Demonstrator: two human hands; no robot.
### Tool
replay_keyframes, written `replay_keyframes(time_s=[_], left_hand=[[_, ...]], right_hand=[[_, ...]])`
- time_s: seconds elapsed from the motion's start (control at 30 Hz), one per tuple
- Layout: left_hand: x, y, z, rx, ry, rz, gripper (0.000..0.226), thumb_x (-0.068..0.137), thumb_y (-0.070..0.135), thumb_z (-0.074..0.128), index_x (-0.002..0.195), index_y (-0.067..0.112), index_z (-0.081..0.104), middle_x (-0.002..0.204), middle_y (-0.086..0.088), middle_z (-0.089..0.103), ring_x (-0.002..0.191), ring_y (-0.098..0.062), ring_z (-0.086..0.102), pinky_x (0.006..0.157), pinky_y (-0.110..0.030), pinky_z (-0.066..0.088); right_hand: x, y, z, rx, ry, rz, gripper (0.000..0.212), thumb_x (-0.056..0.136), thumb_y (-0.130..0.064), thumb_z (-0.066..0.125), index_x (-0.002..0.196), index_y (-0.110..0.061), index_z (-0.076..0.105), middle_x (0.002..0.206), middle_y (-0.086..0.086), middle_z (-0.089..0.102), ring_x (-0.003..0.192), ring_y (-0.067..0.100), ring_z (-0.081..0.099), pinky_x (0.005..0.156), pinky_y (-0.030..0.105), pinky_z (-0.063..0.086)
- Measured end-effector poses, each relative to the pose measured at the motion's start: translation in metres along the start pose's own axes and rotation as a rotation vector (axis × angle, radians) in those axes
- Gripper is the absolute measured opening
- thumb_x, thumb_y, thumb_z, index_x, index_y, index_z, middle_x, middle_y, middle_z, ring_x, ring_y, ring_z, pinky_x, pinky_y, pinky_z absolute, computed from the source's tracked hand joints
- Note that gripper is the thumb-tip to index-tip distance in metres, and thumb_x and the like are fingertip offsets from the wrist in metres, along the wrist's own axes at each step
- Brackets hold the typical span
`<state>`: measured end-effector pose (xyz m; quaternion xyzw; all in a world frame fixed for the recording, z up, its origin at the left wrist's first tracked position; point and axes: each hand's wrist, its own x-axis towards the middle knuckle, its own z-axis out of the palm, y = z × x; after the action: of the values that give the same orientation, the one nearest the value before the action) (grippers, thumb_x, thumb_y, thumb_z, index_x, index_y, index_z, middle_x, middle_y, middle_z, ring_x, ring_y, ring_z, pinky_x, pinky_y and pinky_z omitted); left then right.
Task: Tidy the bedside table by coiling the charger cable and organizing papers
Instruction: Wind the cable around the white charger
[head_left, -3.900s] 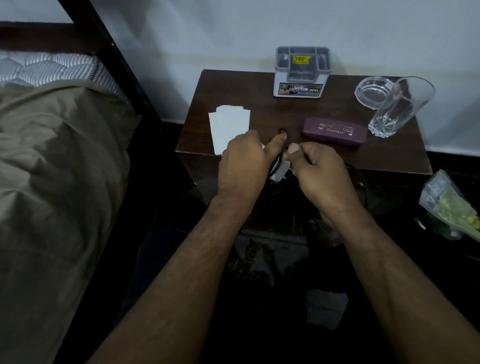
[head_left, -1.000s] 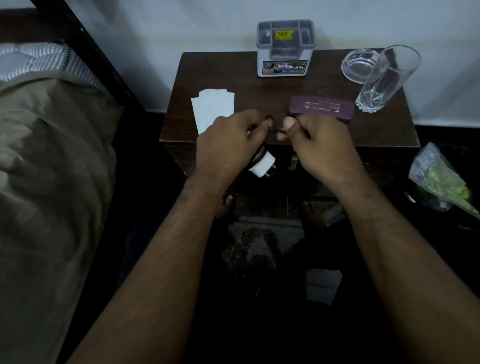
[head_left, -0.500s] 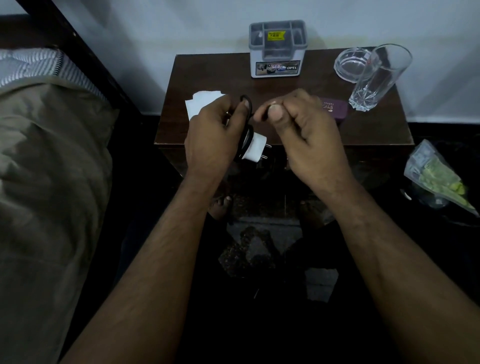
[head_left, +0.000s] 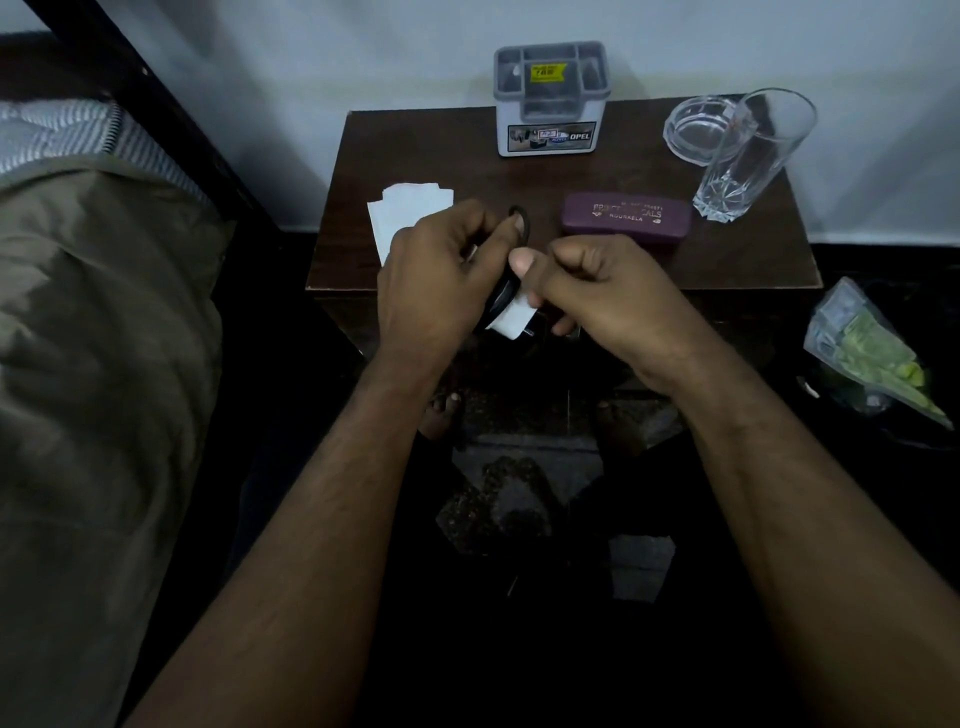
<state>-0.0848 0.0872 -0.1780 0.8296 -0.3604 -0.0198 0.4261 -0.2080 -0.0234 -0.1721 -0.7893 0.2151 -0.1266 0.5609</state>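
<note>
A: What could have gone wrong there?

B: The coil could have sprung loose. The left hand (head_left: 441, 283) gripped the looped cable (head_left: 521, 224) with thumb pressed over it, just off the table's (head_left: 727, 265) front edge, so a slack thumb would have let the loops spill toward the floor. The plug (head_left: 514, 317) hung under the hands and its weight would have tugged them.

A: And the right hand (head_left: 597, 291)?

B: Curled close against the left, thumb up, seemingly pinching the cable; the contact itself was hidden.

A: How did the charger look?

B: Thin black cable, one small loop showing above the left thumb, white plug. The papers (head_left: 402, 215) lay unsorted behind the left hand.
</note>
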Motion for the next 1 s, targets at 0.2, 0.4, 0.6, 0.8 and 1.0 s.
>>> replay_keyframes(time_s=[0.2, 0.4, 0.6, 0.8, 1.0], left_hand=[[-0.007, 0.008, 0.001, 0.253, 0.02, 0.057, 0.042, 0.094, 0.059, 0.053, 0.083, 0.02, 0.064, 0.066, 0.0, 0.064, 0.074, -0.027, 0.063, 0.062, -0.037, 0.048], [-0.003, 0.006, 0.002, 0.119, 0.056, -0.007, 0.039, 0.093, 0.053, 0.057, 0.077, 0.018, 0.064, 0.063, 0.003, 0.063, 0.068, -0.022, 0.061, 0.06, -0.037, 0.047], [0.005, 0.001, 0.002, -0.211, 0.074, -0.057, 0.034, 0.094, 0.035, 0.066, 0.066, 0.016, 0.062, 0.051, 0.011, 0.053, 0.051, 0.0, 0.044, 0.055, -0.026, 0.036], [0.004, 0.0, 0.006, -0.261, 0.063, -0.053, 0.034, 0.094, 0.034, 0.068, 0.07, 0.01, 0.068, 0.051, 0.011, 0.055, 0.049, 0.0, 0.045, 0.054, -0.023, 0.036], [-0.003, 0.001, 0.006, -0.095, 0.043, 0.039, 0.04, 0.099, 0.043, 0.057, 0.062, 0.03, 0.052, 0.052, 0.004, 0.047, 0.053, -0.009, 0.046, 0.053, -0.037, 0.041]], right_hand=[[-0.004, -0.002, 0.012, -0.164, 0.091, -0.158, 0.041, 0.093, -0.047, 0.067, 0.07, -0.014, 0.074, 0.071, -0.003, 0.069, 0.064, 0.009, 0.062, 0.064, 0.021, 0.044], [0.0, -0.002, 0.007, -0.08, 0.146, -0.114, 0.047, 0.098, -0.048, 0.06, 0.066, -0.014, 0.064, 0.054, -0.013, 0.057, 0.053, -0.001, 0.052, 0.056, 0.017, 0.04], [0.004, -0.002, 0.003, 0.218, 0.168, 0.082, 0.035, 0.098, -0.045, 0.062, 0.072, -0.022, 0.064, 0.064, -0.01, 0.061, 0.061, 0.001, 0.056, 0.053, 0.012, 0.041], [0.003, 0.005, 0.001, 0.231, 0.12, 0.078, 0.019, 0.088, -0.037, 0.076, 0.086, -0.018, 0.072, 0.076, 0.002, 0.064, 0.066, 0.007, 0.056, 0.053, 0.015, 0.043], [0.001, 0.007, 0.001, 0.223, 0.135, 0.017, 0.025, 0.087, -0.026, 0.08, 0.085, -0.002, 0.071, 0.069, 0.004, 0.062, 0.06, 0.006, 0.05, 0.056, 0.018, 0.043]])
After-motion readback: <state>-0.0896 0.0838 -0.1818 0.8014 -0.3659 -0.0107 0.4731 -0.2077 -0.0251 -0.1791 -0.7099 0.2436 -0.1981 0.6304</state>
